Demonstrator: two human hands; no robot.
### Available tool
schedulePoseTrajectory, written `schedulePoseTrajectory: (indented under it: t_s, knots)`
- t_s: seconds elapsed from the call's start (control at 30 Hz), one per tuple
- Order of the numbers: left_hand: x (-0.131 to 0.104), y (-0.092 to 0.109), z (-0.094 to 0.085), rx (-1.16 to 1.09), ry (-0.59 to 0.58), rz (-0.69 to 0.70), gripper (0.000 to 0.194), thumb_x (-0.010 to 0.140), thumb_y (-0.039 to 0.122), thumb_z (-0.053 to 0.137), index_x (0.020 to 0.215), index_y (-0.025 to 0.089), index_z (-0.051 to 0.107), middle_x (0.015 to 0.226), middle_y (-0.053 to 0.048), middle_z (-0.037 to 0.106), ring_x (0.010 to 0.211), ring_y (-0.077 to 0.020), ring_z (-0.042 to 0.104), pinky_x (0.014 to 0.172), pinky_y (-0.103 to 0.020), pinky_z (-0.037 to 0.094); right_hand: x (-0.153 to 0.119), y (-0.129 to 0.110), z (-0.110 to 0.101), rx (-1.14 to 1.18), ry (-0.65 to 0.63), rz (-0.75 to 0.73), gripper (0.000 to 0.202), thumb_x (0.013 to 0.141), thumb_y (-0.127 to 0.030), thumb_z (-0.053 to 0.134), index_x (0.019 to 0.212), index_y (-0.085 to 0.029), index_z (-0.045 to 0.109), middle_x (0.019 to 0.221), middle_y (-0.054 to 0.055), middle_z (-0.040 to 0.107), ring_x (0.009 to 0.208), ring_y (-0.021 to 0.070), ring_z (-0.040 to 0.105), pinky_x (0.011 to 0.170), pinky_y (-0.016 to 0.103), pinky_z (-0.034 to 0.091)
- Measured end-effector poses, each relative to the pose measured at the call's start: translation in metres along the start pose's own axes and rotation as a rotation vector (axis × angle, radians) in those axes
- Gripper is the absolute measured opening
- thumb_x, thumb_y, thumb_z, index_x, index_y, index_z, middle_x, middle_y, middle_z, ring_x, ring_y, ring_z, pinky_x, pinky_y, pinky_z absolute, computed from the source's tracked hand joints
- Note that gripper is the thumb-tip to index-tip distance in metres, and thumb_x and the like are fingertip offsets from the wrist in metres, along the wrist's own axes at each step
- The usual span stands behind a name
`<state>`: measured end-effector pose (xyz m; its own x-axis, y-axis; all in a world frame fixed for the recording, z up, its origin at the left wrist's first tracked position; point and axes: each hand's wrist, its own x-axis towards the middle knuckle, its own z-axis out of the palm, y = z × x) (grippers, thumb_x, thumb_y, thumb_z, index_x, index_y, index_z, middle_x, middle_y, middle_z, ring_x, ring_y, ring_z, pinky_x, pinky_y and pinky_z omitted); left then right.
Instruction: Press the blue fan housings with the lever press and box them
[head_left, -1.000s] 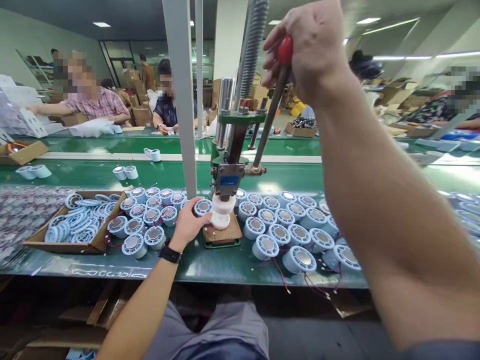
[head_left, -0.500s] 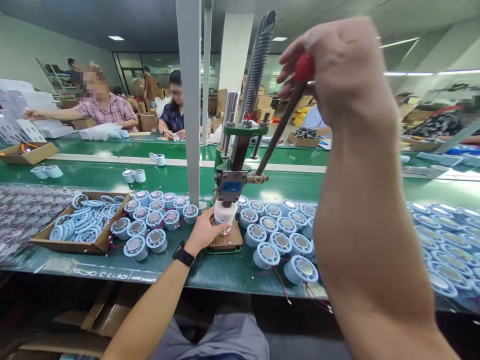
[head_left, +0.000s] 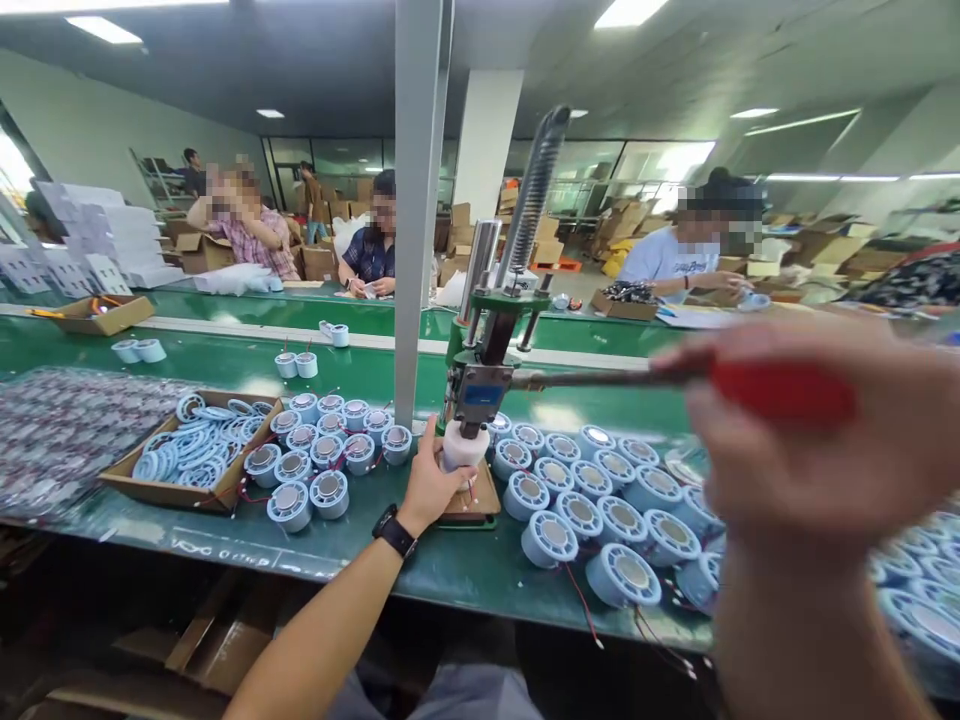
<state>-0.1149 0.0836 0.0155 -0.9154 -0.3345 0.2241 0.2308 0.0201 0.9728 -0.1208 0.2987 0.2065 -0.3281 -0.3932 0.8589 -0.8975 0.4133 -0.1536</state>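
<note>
A green hand-operated arbor press (head_left: 491, 350) stands on the bench, its coil spring tilted up above it. My right hand (head_left: 892, 450), blurred by motion, is closed around the red grip (head_left: 780, 390) of the press lever (head_left: 600, 378), which lies about level. Under the ram sits a white press head (head_left: 465, 445). My left hand (head_left: 433, 488) curls round the light-blue round housing beneath that head, thumb across the front. Fingers and head hide most of this housing, and a thin wire hangs from it. Similar light-blue housings (head_left: 579, 512) with metal discs on top stand beside the press.
A cardboard tray (head_left: 169, 493) of loose light-blue rings lies at the left, next to a plastic-covered stack (head_left: 67, 435). A grey post (head_left: 416, 210) rises behind the press. Several people work across the green bench (head_left: 360, 550), including a person in white (head_left: 664, 258).
My right hand has swung the lever from raised down to about level. The white press head sits lower over the housing. My left hand stays around it, and the view has shifted somewhat.
</note>
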Motion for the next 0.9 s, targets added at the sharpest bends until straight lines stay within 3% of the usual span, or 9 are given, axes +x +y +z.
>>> schedulePoseTrajectory:
  t_s: [0.13, 0.23, 0.33, 0.43, 0.5, 0.63, 0.77, 0.83, 0.9]
  knots:
    - [-0.005, 0.013, 0.002, 0.053, 0.006, 0.027, 0.104, 0.069, 0.013, 0.077, 0.156, 0.019, 0.02, 0.123, -0.012, 0.065, 0.115, -0.0236, 0.062, 0.105, -0.041, 0.047, 0.13, 0.032, 0.018, 0.105, 0.061, 0.237, 0.028, 0.097, -0.019, 0.042, 0.121, -0.017, 0.058, 0.11, 0.006, 0.065, 0.08, 0.0078, 0.07, 0.071, 0.02, 0.051]
    - [-0.033, 0.029, -0.014, 0.301, 0.008, 0.083, 0.082, 0.071, 0.017, 0.076, 0.145, 0.021, 0.044, 0.12, -0.011, 0.065, 0.113, -0.0264, 0.061, 0.104, -0.044, 0.048, 0.175, 0.039, 0.021, 0.024, 0.024, 0.354, 0.033, 0.093, -0.017, 0.048, 0.123, -0.012, 0.059, 0.117, 0.01, 0.063, 0.095, 0.0095, 0.068, 0.088, 0.023, 0.051]
    - [-0.071, 0.035, -0.048, 0.614, 0.023, 0.138, 0.059, 0.073, 0.018, 0.073, 0.131, 0.023, 0.059, 0.12, -0.011, 0.064, 0.115, -0.0297, 0.058, 0.104, -0.048, 0.048, 0.136, 0.014, 0.027, -0.191, 0.243, 0.299, 0.04, 0.092, -0.025, 0.048, 0.129, -0.02, 0.061, 0.129, 0.009, 0.06, 0.131, 0.0264, 0.051, 0.109, 0.046, 0.039]
    - [-0.095, 0.024, -0.081, 0.857, 0.104, 0.169, 0.057, 0.078, 0.017, 0.068, 0.133, 0.021, 0.058, 0.127, -0.013, 0.061, 0.12, -0.0316, 0.056, 0.105, -0.051, 0.049, 0.052, -0.033, 0.069, -0.082, 0.463, 0.146, 0.035, 0.092, -0.016, 0.046, 0.122, -0.021, 0.061, 0.119, 0.008, 0.063, 0.116, 0.0228, 0.06, 0.103, 0.044, 0.051]
    - [-0.101, 0.014, -0.092, 1.012, 0.166, 0.218, 0.051, 0.083, 0.015, 0.062, 0.134, 0.021, 0.059, 0.133, -0.013, 0.057, 0.124, -0.0325, 0.054, 0.106, -0.053, 0.048, 0.003, -0.057, 0.12, 0.099, 0.134, 0.102, 0.031, 0.09, -0.012, 0.044, 0.115, -0.022, 0.062, 0.107, 0.006, 0.066, 0.101, 0.0175, 0.064, 0.09, 0.033, 0.057]
    - [-0.106, 0.012, -0.087, 1.248, 0.247, 0.342, 0.051, 0.088, 0.005, 0.052, 0.133, 0.026, 0.061, 0.147, -0.012, 0.048, 0.129, -0.0331, 0.049, 0.106, -0.055, 0.047, -0.049, -0.067, 0.227, 0.025, -0.506, 0.352, 0.059, 0.08, -0.003, 0.047, 0.137, -0.016, 0.053, 0.133, 0.016, 0.053, 0.124, 0.0261, 0.054, 0.104, 0.039, 0.048]
    - [-0.103, 0.048, -0.115, 1.269, 0.236, 0.419, 0.048, 0.092, 0.006, 0.045, 0.131, 0.028, 0.063, 0.141, -0.01, 0.054, 0.128, -0.0272, 0.051, 0.109, -0.047, 0.047, -0.063, -0.049, 0.277, 0.019, -0.573, 0.401, 0.059, 0.083, -0.011, 0.056, 0.142, -0.011, 0.047, 0.131, 0.021, 0.052, 0.123, 0.0291, 0.054, 0.104, 0.041, 0.046]
    - [-0.09, 0.075, -0.161, 1.365, 0.269, 0.307, 0.045, 0.094, 0.007, 0.039, 0.126, 0.025, 0.066, 0.129, -0.01, 0.062, 0.123, -0.0247, 0.055, 0.109, -0.043, 0.045, -0.066, -0.043, 0.281, 0.027, -0.573, 0.399, 0.055, 0.086, -0.016, 0.057, 0.14, -0.012, 0.049, 0.125, 0.018, 0.056, 0.117, 0.0268, 0.057, 0.101, 0.037, 0.048]
    - [-0.071, 0.099, -0.218, 1.565, 0.3, -0.016, 0.044, 0.096, 0.01, 0.034, 0.127, 0.018, 0.064, 0.125, -0.013, 0.064, 0.119, -0.0249, 0.058, 0.108, -0.04, 0.045, -0.068, -0.042, 0.278, 0.021, -0.54, 0.403, 0.051, 0.089, -0.018, 0.054, 0.139, -0.013, 0.049, 0.125, 0.017, 0.055, 0.116, 0.0266, 0.057, 0.1, 0.038, 0.049]
